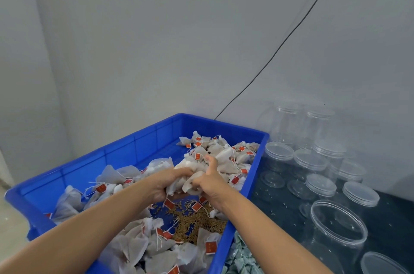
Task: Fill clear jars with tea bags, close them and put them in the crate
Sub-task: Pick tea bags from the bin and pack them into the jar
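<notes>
A blue plastic crate (143, 141) holds heaps of white tea bags (226, 155) with red tags. Over its middle my left hand (165, 184) and my right hand (210, 180) together grip a bunch of tea bags (183, 184), fingers curled round it, tags dangling below. An open clear jar (336, 229) stands lidless to the right of the crate on the dark table.
Several closed clear jars (313, 161) stand grouped at the back right on the dark table (280, 202). Loose grain (197, 224) lies on the crate floor. Small green packets (242, 258) lie by the crate's near right side. A black cable (280, 42) runs down the wall.
</notes>
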